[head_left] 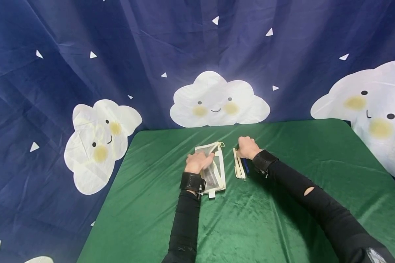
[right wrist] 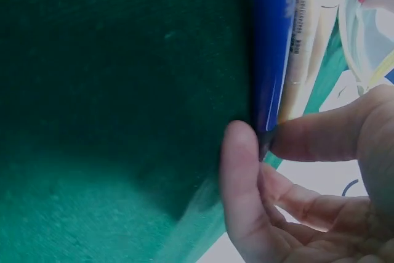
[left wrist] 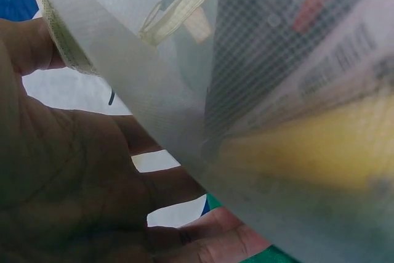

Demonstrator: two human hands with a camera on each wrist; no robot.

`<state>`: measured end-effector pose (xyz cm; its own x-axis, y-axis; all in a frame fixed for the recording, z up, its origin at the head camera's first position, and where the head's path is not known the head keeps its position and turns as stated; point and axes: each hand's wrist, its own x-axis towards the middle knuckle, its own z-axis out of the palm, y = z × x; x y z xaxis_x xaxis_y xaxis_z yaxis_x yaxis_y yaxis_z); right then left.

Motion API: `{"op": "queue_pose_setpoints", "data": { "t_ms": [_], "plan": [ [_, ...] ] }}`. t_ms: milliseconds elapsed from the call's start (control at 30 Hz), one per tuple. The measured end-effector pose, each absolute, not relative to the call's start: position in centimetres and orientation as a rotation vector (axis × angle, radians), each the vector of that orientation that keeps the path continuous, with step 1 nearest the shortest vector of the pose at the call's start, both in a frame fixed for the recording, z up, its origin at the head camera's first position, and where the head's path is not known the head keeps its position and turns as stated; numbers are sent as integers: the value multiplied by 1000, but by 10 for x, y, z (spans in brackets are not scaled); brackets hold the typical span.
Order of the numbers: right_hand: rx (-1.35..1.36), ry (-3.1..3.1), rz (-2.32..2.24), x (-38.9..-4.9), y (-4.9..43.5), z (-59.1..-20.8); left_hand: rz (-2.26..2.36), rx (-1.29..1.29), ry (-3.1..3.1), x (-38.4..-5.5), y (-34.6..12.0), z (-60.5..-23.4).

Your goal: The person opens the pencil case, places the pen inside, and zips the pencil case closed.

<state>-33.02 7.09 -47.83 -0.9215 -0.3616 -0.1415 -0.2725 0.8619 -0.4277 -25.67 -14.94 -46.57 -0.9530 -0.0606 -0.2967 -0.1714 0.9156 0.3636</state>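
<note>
A cream-edged mesh pencil pouch (head_left: 213,179) lies on the green cloth, with my left hand (head_left: 197,162) resting on its upper part. In the left wrist view the fingers (left wrist: 172,186) extend, spread and fairly straight, behind the pouch's translucent side, their tips partly hidden. Something yellow (left wrist: 308,152) shows through the mesh. To the right, my right hand (head_left: 248,147) pinches the dark far end of a blue pen (right wrist: 271,47) between thumb and finger. Alongside the blue pen lie two cream-coloured pens (head_left: 237,166), one carrying a barcode in the right wrist view.
Green cloth (head_left: 145,204) covers the table under everything. Behind it hangs a dark blue curtain (head_left: 145,44) printed with white smiling clouds and small triangles. A pale zipper ring (head_left: 222,144) sticks out at the pouch's top right corner, and a white tag (head_left: 212,194) at its near edge.
</note>
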Motion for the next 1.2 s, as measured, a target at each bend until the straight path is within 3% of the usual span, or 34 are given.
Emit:
{"op": "queue_pose_setpoints", "data": {
  "t_ms": [600, 1200],
  "plan": [
    [-561, 2789, -672, -335, 86, -474, 593, -183, 2808, -255, -148, -467],
    [-522, 2988, -776, -363, 115, -422, 567, -183, 2820, -255, -148, -466]
  ]
}}
